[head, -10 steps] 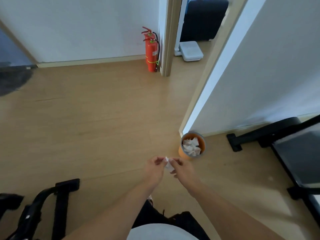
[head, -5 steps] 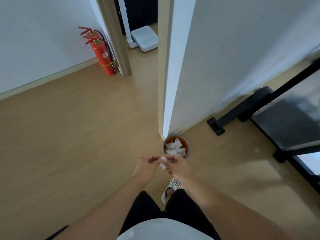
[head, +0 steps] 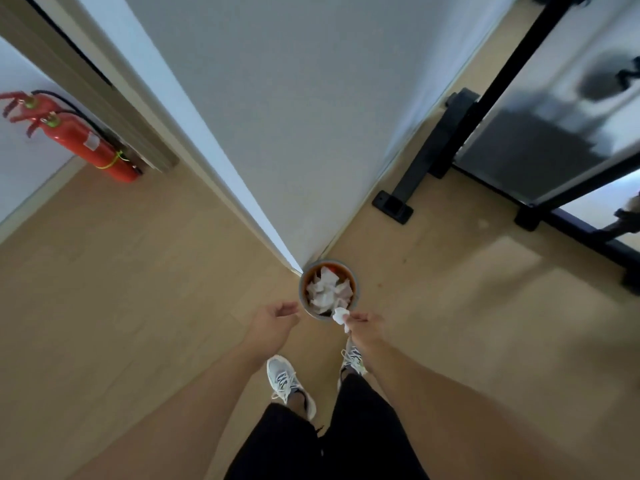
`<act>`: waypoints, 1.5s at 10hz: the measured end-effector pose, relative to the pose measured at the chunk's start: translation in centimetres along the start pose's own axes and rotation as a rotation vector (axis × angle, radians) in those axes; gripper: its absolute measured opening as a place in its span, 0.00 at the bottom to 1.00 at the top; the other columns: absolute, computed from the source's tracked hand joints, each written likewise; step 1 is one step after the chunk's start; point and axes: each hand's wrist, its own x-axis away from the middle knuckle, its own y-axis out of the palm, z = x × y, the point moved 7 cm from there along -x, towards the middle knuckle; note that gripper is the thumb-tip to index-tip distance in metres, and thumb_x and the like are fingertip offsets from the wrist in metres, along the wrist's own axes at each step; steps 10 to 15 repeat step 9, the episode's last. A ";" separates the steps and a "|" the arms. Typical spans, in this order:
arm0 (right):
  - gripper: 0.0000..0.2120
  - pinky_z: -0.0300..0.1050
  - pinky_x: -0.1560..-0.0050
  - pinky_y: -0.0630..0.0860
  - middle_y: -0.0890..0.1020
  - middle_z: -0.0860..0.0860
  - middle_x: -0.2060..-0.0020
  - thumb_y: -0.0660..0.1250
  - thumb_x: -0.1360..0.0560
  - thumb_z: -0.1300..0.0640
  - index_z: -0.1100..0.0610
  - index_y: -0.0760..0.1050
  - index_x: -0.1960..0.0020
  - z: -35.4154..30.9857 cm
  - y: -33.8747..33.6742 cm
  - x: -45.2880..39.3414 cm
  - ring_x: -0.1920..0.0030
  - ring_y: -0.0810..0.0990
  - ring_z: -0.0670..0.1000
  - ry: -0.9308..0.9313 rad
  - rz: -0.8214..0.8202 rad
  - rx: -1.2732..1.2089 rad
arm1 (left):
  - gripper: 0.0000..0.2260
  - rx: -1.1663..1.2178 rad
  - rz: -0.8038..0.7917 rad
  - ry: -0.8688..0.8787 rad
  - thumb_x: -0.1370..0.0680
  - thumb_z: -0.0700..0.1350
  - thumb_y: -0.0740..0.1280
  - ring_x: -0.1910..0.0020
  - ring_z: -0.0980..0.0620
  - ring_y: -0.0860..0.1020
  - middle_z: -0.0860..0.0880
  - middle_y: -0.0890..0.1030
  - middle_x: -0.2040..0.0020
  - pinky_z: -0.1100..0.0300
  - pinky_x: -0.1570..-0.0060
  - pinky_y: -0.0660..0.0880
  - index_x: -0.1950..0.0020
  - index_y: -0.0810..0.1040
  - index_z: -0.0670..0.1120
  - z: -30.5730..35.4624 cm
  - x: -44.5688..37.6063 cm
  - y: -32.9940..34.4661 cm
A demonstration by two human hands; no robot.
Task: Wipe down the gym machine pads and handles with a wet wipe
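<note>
We look down at our own two hands above a wooden floor [head: 121, 271]. Our right hand [head: 365, 325], a little right of the centre of the frame, pinches a crumpled wet wipe [head: 340, 316] between the thumb and the fingers, the other fingers curled. The wipe hangs at the lower right edge of a small round bin [head: 329, 293], which stands on the floor at the corner of a white wall [head: 311, 116] and is already filled with white crumpled wipes. In the picture the bin lies just above and to the left of the wipe, so the right hand is clearly the nearer one and, we judge, needs only a short move up and left before it lets go. The wipe is a ball, with no clear long axis. Our left hand [head: 273, 322], left of the bin, holds nothing; its fingers are loosely curled and it stays beside the rim, not touching it. A gym machine [head: 519, 133] with a black frame stands at the upper right, well apart from both hands, and a red fire extinguisher [head: 79, 140] leans at the upper left. This looks like the throwing away of a used wipe.
</note>
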 end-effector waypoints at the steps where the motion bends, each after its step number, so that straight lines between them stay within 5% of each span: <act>1: 0.11 0.53 0.55 0.82 0.86 0.49 0.64 0.74 0.30 0.46 0.50 0.83 0.52 2.5 2.7 -4.0 0.64 0.81 0.52 0.037 0.004 0.022 | 0.10 -0.037 -0.005 0.020 0.21 0.43 0.71 0.49 0.57 0.81 0.54 0.84 0.46 0.72 0.59 0.71 0.39 0.82 0.49 -0.6 -2.8 -0.1; 4: 0.03 0.41 0.61 0.75 0.85 0.54 0.54 0.69 0.21 0.59 0.55 0.80 0.47 5.6 8.4 -12.7 0.54 0.82 0.54 0.157 0.074 -0.124 | 0.09 -0.025 -0.042 -0.094 0.20 0.42 0.69 0.47 0.59 0.80 0.54 0.84 0.45 0.65 0.51 0.73 0.40 0.82 0.49 -8.0 -9.1 1.3; 5: 0.13 0.47 0.48 0.81 0.84 0.54 0.48 0.66 0.21 0.60 0.54 0.79 0.38 5.6 9.7 -15.6 0.49 0.82 0.54 0.144 0.009 -0.090 | 0.09 -0.019 -0.044 -0.102 0.20 0.41 0.70 0.46 0.58 0.81 0.55 0.85 0.46 0.60 0.45 0.75 0.42 0.82 0.50 -9.4 -10.1 0.8; 7: 0.21 0.55 0.32 0.76 0.75 0.52 0.44 0.62 0.22 0.63 0.55 0.74 0.30 5.1 10.6 -15.4 0.39 0.79 0.56 0.151 -0.148 -0.070 | 0.08 -0.062 -0.048 -0.124 0.20 0.43 0.70 0.44 0.56 0.81 0.56 0.85 0.46 0.55 0.40 0.75 0.45 0.82 0.55 -10.2 -10.0 -1.3; 8: 0.18 0.53 0.32 0.75 0.74 0.52 0.47 0.61 0.20 0.67 0.56 0.73 0.33 4.6 10.2 -14.3 0.49 0.77 0.51 0.139 -0.134 -0.104 | 0.08 -0.035 -0.072 -0.112 0.20 0.43 0.69 0.44 0.55 0.81 0.54 0.84 0.45 0.54 0.37 0.75 0.44 0.82 0.54 -9.1 -9.5 -1.8; 15: 0.20 0.55 0.31 0.75 0.74 0.53 0.45 0.62 0.20 0.66 0.60 0.73 0.29 3.9 9.8 -13.1 0.45 0.75 0.53 0.097 -0.114 0.007 | 0.08 -0.004 -0.082 -0.091 0.20 0.43 0.69 0.44 0.55 0.81 0.52 0.84 0.45 0.55 0.38 0.75 0.42 0.82 0.51 -7.7 -8.9 -2.0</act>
